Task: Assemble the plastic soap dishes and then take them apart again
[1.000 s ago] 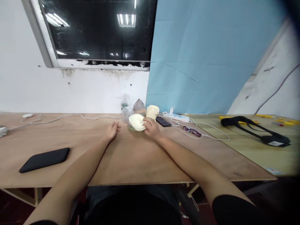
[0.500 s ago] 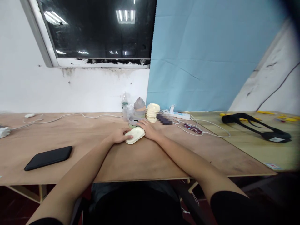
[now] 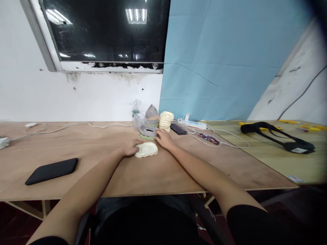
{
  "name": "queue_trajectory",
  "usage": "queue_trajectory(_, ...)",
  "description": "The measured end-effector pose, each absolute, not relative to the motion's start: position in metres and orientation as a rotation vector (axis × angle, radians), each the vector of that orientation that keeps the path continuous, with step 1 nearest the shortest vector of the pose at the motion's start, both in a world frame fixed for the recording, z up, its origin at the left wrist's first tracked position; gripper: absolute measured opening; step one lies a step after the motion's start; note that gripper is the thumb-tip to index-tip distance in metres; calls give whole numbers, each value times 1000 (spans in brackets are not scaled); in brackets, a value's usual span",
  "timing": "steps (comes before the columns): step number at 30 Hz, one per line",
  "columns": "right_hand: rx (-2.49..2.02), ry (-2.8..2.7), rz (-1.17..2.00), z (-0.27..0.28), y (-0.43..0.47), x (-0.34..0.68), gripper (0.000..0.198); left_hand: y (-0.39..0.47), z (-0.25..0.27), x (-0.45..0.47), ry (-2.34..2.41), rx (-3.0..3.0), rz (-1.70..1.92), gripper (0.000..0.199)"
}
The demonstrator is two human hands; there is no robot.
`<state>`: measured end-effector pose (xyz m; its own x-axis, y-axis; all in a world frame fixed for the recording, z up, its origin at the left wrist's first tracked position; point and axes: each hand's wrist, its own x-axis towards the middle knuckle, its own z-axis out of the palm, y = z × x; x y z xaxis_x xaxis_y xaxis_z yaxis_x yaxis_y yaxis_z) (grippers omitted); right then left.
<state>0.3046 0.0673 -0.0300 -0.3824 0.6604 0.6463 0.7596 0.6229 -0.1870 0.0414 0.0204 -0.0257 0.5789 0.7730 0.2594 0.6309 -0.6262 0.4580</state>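
Observation:
A shallow cream oval dish (image 3: 146, 150) with an uneven rim lies on the table in front of me. My left hand (image 3: 130, 147) holds its left edge, the thumb on the rim and the fingers behind it. Just beyond sits a grey oval container with a green lower part (image 3: 146, 136). My right hand (image 3: 164, 138) grips the right end of that container, fingers curled at its side. The right fingertips are partly hidden against it.
Behind stand stacked grey containers (image 3: 151, 115), a stack of cream dishes (image 3: 166, 119) and a clear plastic bottle (image 3: 135, 107). Right of them are a power strip (image 3: 195, 125) and white cables. A black case (image 3: 52, 170) lies left; a black strap-like frame (image 3: 278, 136) lies far right.
The cream dish, tilted between both hands before, has come down flat on the table. My right hand has left it and moved to the grey and green container.

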Motion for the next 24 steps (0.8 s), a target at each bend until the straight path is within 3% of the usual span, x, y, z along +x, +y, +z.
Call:
queue_trajectory(10, -911, -1889, -94, -17, 51, 297, 29, 12, -18, 42, 1398, 2506, 714, 45)
queue_trajectory(19, -982, -1764, 310, -11, 27, 277, 40, -8, 2, 47, 1224, 2438, 1416, 94)
queue_trajectory(24, -1012, -1825, 519, -19, 40, 281, 51, -13, 6, 49, 1129, 2499, 1363, 71)
